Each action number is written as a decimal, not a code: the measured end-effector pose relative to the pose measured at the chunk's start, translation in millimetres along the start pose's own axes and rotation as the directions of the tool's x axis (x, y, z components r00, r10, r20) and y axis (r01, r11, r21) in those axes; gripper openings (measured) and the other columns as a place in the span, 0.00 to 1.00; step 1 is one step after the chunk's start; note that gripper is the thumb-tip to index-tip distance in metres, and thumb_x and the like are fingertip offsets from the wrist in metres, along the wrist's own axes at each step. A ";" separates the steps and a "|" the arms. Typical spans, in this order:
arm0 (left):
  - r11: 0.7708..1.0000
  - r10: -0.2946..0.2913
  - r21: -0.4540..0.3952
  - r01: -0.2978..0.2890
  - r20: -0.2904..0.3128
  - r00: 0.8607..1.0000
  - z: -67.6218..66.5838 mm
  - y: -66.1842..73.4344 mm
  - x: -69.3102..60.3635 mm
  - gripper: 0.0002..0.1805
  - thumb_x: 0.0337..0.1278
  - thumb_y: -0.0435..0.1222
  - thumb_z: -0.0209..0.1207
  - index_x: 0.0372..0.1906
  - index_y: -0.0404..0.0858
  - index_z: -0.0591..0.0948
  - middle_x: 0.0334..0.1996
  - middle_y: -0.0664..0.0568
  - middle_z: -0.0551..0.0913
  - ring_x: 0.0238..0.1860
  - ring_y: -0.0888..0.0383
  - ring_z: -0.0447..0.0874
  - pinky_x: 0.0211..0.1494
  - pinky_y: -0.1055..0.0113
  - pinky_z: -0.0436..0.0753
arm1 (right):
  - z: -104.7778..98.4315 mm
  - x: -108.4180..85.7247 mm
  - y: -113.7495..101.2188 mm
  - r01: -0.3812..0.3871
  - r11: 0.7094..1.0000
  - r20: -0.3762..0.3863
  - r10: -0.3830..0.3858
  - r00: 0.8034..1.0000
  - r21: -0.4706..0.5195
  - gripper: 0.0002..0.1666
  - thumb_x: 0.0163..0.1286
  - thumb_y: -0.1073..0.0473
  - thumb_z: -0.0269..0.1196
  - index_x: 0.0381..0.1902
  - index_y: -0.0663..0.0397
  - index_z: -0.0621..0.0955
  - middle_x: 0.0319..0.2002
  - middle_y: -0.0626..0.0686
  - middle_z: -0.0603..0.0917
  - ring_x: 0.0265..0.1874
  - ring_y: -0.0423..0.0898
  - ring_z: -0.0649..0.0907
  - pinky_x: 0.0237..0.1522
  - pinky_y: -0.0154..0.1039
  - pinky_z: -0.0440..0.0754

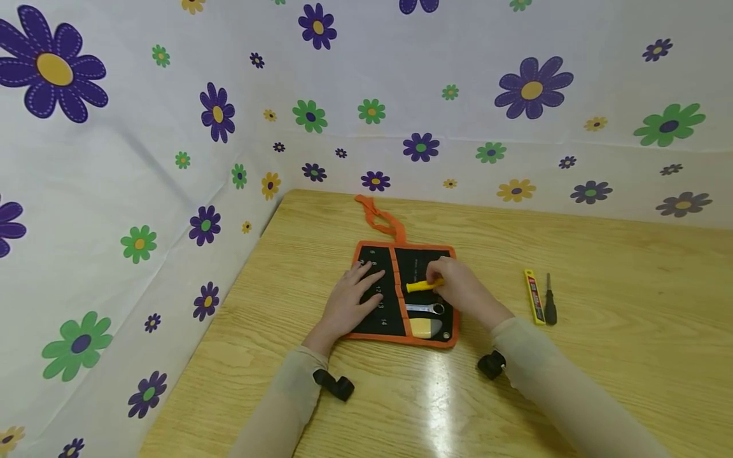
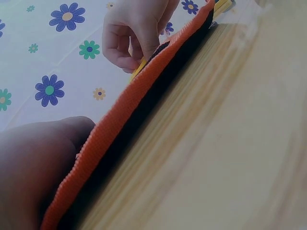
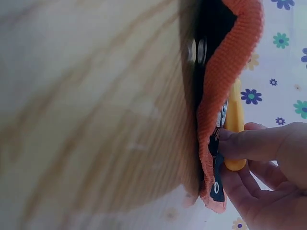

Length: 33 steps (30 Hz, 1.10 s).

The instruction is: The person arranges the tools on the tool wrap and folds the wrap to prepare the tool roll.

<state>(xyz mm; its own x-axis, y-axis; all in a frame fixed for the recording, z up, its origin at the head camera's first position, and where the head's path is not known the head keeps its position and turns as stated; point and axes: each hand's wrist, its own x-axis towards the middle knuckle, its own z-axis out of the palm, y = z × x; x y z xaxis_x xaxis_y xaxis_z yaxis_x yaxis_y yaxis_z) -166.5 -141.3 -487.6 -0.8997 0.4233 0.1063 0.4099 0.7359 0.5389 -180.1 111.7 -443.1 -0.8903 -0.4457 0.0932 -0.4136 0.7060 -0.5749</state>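
A black tool pouch (image 1: pixel 424 257) with orange edging lies unfolded on the table, with size numbers printed on its left half. My left hand (image 1: pixel 350 302) rests on that half, fingers spread. Over the right half, my right hand (image 1: pixel 458 286) pinches a yellow tool handle (image 1: pixel 420 287) between thumb and fingers; its kind is partly hidden by the hand. In the right wrist view, the yellow handle (image 3: pixel 234 129) lies close along the pouch's inner face. Below it, a ring spanner (image 1: pixel 426 309) and a yellow-and-grey handle (image 1: pixel 425 327) stick out of the pockets.
To the right on the wooden table (image 1: pixel 618 356) lie a yellow packaged strip-like item (image 1: pixel 535 297) and a black-handled screwdriver (image 1: pixel 550 308). An orange tie strap (image 1: pixel 380 219) extends from the pouch's far edge. Flowered white cloth (image 1: pixel 458 121) hangs behind and at left.
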 end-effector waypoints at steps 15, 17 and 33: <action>1.000 -0.001 0.016 0.001 -0.002 1.000 2.3 -1.1 0.1 0.27 0.68 0.47 0.53 0.69 0.47 0.69 0.72 0.48 0.57 0.74 0.51 0.43 0.73 0.53 0.46 | 2.1 1.0 -5.5 0.048 0.998 0.032 -0.046 0.998 -0.046 0.11 0.52 0.73 0.71 0.29 0.55 0.81 0.32 0.51 0.83 0.34 0.48 0.82 0.38 0.43 0.82; 1.000 -0.003 0.018 0.003 0.001 1.000 2.3 -1.1 0.5 0.27 0.68 0.47 0.53 0.69 0.48 0.69 0.72 0.48 0.57 0.74 0.51 0.43 0.73 0.53 0.46 | 1.8 1.0 -5.8 0.044 0.998 0.040 -0.042 0.998 -0.049 0.10 0.53 0.72 0.71 0.30 0.56 0.82 0.31 0.51 0.84 0.33 0.47 0.82 0.37 0.42 0.82; 1.000 0.004 0.019 -0.004 -0.004 1.000 1.6 -0.2 0.2 0.26 0.68 0.46 0.53 0.68 0.46 0.70 0.72 0.47 0.58 0.74 0.49 0.45 0.73 0.51 0.47 | 3.3 0.4 -12.1 0.067 0.997 0.101 -0.062 0.993 -0.048 0.10 0.59 0.69 0.67 0.40 0.62 0.86 0.39 0.56 0.85 0.38 0.50 0.84 0.40 0.41 0.83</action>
<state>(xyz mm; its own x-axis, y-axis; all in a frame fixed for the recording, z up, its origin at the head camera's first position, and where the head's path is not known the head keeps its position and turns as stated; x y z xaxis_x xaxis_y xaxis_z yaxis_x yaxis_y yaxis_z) -166.5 -140.6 -489.0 -0.8987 0.4239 0.1120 0.4162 0.7443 0.5223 -174.8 101.2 -438.8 -0.8393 -0.5417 0.0463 -0.4809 0.6999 -0.5281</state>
